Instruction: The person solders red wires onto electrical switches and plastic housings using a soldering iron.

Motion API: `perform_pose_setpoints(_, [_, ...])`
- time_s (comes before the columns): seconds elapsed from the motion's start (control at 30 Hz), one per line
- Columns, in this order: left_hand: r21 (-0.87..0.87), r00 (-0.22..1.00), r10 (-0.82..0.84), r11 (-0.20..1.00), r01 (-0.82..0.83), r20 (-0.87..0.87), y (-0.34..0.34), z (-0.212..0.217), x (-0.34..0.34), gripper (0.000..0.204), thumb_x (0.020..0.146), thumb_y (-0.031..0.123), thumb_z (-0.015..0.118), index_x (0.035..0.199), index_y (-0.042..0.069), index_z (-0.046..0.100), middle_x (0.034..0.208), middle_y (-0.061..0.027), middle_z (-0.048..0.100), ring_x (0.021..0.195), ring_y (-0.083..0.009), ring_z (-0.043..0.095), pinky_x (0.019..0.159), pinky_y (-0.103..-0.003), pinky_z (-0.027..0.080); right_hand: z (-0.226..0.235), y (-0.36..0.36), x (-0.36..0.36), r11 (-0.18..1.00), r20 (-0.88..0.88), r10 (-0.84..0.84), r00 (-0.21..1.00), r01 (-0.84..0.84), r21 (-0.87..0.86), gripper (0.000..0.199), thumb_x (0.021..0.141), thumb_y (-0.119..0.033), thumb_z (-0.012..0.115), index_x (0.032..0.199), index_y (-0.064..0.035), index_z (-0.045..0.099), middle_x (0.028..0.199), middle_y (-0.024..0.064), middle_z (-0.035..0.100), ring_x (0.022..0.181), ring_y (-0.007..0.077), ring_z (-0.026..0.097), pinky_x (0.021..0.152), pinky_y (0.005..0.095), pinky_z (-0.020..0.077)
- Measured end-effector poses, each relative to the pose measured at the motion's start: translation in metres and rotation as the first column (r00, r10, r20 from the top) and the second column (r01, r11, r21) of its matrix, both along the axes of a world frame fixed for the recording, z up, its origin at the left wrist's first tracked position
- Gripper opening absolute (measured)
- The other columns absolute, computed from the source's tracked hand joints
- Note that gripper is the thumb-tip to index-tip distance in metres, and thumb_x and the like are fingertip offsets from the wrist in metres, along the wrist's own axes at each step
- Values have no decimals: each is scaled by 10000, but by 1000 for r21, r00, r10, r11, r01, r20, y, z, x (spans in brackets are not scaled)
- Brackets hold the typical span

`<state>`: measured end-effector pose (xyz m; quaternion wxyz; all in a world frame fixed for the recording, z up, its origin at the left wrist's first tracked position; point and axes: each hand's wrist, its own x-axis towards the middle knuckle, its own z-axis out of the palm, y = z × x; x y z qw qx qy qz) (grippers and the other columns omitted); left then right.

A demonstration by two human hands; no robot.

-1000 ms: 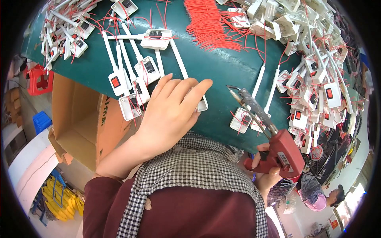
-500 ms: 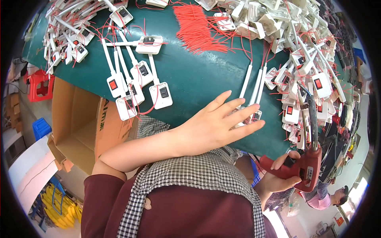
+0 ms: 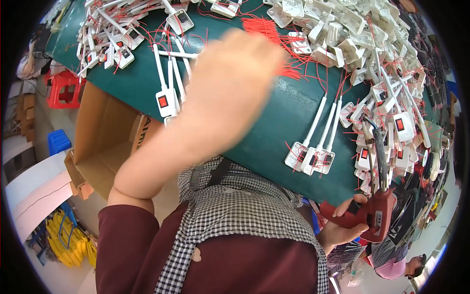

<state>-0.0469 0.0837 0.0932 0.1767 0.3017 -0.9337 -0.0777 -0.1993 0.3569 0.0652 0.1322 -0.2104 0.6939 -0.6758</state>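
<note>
My left hand (image 3: 230,83) is blurred with motion above the green table (image 3: 289,105), near the bundle of red wires (image 3: 274,34); whether it holds anything is not visible. My right hand (image 3: 342,228) grips a red pistol-shaped tool (image 3: 372,210) at the table's near edge, its dark nozzle pointing up toward the white parts. Three white switch units with long stems (image 3: 311,157) lie side by side left of the tool. Further white switch units with red buttons (image 3: 166,100) lie beside my left forearm.
A large heap of white switch units with red wires (image 3: 382,59) covers the table's right and far side. An open cardboard box (image 3: 105,147) stands under the table's left edge. A red stool (image 3: 63,88), a blue crate (image 3: 58,142) and yellow items (image 3: 68,237) sit on the floor.
My left hand has lifted off the white units near the table edge and swung up and left toward the red wires. The right hand with the red tool has stayed near the edge.
</note>
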Motion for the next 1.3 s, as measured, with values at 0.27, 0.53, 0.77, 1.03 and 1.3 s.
perform_pose_setpoints(0.27, [239,992,-121,965,106,48,-29,-20,50,333,654,41,668,971,50,568,937,-91,586,939,-276,544,788,-364,456,0,-7,6,990,37,91,995,-86,-110,758,821,-564,521,1222,52,333,1013,156,537,490,107,463,370,183,349])
perform_pose_setpoints(0.53, [323,931,-357,875,360,-70,54,-40,45,277,693,30,599,968,45,581,1018,-72,567,1008,-239,525,846,-349,430,1,-4,12,986,68,139,988,-131,-104,731,824,-560,521,1199,43,347,1036,159,535,504,108,471,407,194,381])
perform_pose_setpoints(0.77, [416,964,-153,879,234,-220,70,-42,46,283,631,51,691,900,66,606,977,-31,564,924,-231,503,811,-349,386,0,-3,12,983,100,145,984,-132,-125,723,824,-541,539,1210,39,343,1038,164,534,500,122,476,403,197,384])
perform_pose_setpoints(1.03, [510,956,-155,818,265,-249,66,-40,49,198,626,31,696,805,63,619,917,-25,555,817,-224,502,717,-328,397,2,-4,19,985,114,152,982,-141,-98,777,803,-544,566,1264,29,312,998,168,534,488,132,479,395,209,387])
perform_pose_setpoints(1.3, [364,937,-255,871,330,-239,69,-51,62,184,619,-7,686,781,57,626,906,-27,595,807,-219,525,703,-336,426,2,-5,20,975,134,221,966,-213,-65,822,789,-551,579,1299,19,277,972,174,534,478,136,479,394,209,388])
